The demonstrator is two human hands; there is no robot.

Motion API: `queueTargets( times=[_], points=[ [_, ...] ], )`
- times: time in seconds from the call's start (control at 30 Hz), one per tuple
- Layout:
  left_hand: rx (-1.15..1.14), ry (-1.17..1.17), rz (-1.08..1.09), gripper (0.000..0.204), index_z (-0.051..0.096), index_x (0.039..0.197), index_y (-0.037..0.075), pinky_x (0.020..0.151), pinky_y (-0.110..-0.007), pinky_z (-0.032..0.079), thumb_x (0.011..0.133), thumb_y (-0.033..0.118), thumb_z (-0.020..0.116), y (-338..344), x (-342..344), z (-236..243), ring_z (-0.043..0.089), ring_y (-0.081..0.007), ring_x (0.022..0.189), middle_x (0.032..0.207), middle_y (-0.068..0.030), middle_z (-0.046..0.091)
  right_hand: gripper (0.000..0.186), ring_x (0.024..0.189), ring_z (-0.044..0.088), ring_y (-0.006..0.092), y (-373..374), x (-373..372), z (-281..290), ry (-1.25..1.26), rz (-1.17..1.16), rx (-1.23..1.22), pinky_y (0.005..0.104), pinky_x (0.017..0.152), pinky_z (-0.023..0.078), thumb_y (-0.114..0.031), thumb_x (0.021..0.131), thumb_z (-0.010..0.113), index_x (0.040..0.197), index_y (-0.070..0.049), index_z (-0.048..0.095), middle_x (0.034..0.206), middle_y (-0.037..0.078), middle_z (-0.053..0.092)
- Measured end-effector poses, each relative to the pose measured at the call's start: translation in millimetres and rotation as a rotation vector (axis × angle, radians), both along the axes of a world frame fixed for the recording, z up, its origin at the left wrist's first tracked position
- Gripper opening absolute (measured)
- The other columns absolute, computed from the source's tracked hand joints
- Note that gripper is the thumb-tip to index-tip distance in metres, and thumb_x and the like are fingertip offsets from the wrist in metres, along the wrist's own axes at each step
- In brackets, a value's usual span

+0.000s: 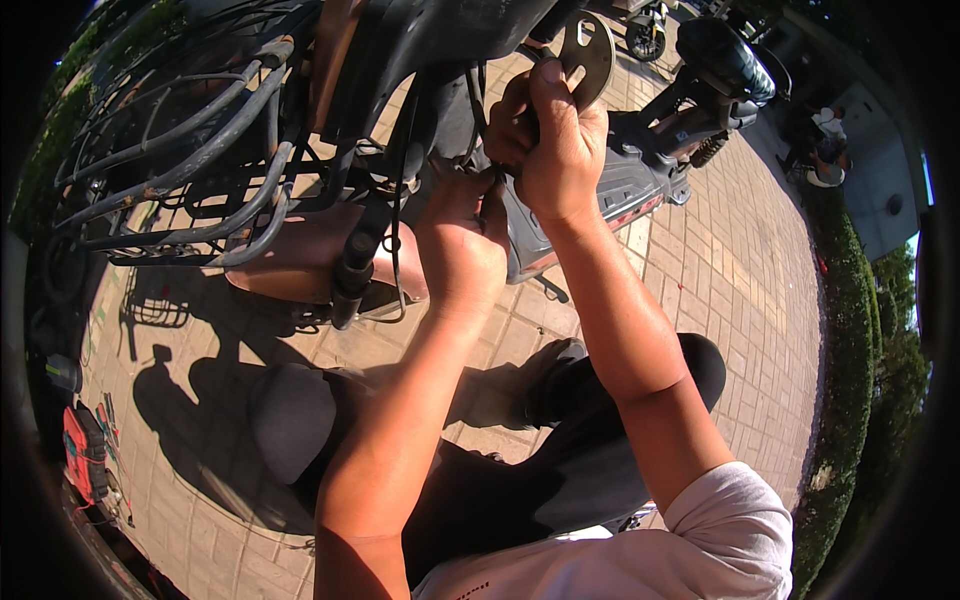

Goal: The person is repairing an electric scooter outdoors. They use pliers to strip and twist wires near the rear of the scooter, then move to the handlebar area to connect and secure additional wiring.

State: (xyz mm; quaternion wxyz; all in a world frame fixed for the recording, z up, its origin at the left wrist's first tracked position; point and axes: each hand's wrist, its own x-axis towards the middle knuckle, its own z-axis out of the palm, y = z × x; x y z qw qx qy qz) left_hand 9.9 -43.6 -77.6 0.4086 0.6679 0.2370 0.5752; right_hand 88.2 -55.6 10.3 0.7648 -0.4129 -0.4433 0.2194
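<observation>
My left hand is closed, its fingertips pinching what looks like a thin black cable under the front of an electric scooter. Just above and to the right, my right hand is closed with its thumb on top; its curled fingers hide most of what they grip. A round grey plate with cut-out slots touches the right thumb and seems to be held there. Loose black cables hang left of my hands. The scooter's grey footboard side lies behind my wrists.
A black metal basket frame juts out at the left, above a brown front fender. On the brick paving at far left lies a red tool case with tools. A hedge runs along the right; people sit farther off.
</observation>
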Motion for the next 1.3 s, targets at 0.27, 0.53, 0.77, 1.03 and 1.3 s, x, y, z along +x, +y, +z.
queueTargets(
  times=[0.27, 0.53, 0.77, 1.03, 1.3],
  points=[
    [-0.024, 0.016, -0.012, 0.011, 0.068, 0.097, 0.0, 0.065, -0.036, 0.049, 0.086, 0.001, 0.065, 1.4, -2.5, 0.0, 0.063, -0.0294, 0.072, 0.082, -0.0145, 0.065, 0.04, 0.045, 0.032, 0.0081, 3.0, 4.1, 2.9, 0.052, 0.076, -0.01, 0.0236, 0.043, 0.026, -0.034, 0.102, 0.048, 0.075, -0.004, 0.05, 0.055, 0.0, 0.038],
    [-0.21, -0.048, -0.143, 0.015, 0.066, 0.097, 0.0, 0.064, -0.029, 0.053, 0.085, 0.007, 0.072, 10.4, 0.0, 2.4, 0.067, -0.0186, 0.071, 0.082, -0.0115, 0.067, 0.038, 0.045, 0.03, 0.0081, 4.0, 11.4, 11.9, 0.063, 0.192, -0.039, 0.0236, 0.043, 0.025, -0.035, 0.102, 0.048, 0.079, -0.005, 0.05, 0.055, 0.0, 0.036],
    [-0.303, -0.006, -0.286, 0.015, 0.068, 0.101, -0.003, 0.073, -0.025, 0.048, 0.09, 0.007, 0.068, 16.8, -6.5, -0.1, 0.061, -0.0114, 0.079, 0.087, -0.0065, 0.068, 0.035, 0.046, 0.03, 0.0092, -8.0, 7.4, 8.5, 0.017, 0.132, -0.016, 0.0245, 0.044, 0.026, -0.034, 0.103, 0.046, 0.085, -0.004, 0.048, 0.057, 0.002, 0.037],
    [-0.18, -0.026, -0.191, 0.014, 0.07, 0.099, 0.0, 0.07, -0.033, 0.051, 0.088, 0.009, 0.068, 16.3, -4.2, -5.6, 0.067, -0.0236, 0.074, 0.085, -0.0159, 0.069, 0.038, 0.045, 0.031, 0.0091, -7.0, -2.3, 3.1, -0.007, 0.117, 0.018, 0.025, 0.043, 0.027, -0.033, 0.102, 0.048, 0.078, -0.003, 0.049, 0.055, 0.002, 0.038],
    [-0.111, 0.026, -0.142, 0.01, 0.069, 0.095, 0.0, 0.068, -0.035, 0.051, 0.089, 0.007, 0.066, 10.7, -6.7, 3.2, 0.066, -0.0277, 0.074, 0.084, -0.016, 0.067, 0.036, 0.047, 0.034, 0.0086, -8.4, -2.6, 0.2, -0.057, 0.057, 0.016, 0.0239, 0.044, 0.029, -0.03, 0.102, 0.05, 0.079, -0.002, 0.052, 0.056, 0.003, 0.042]
  ],
)
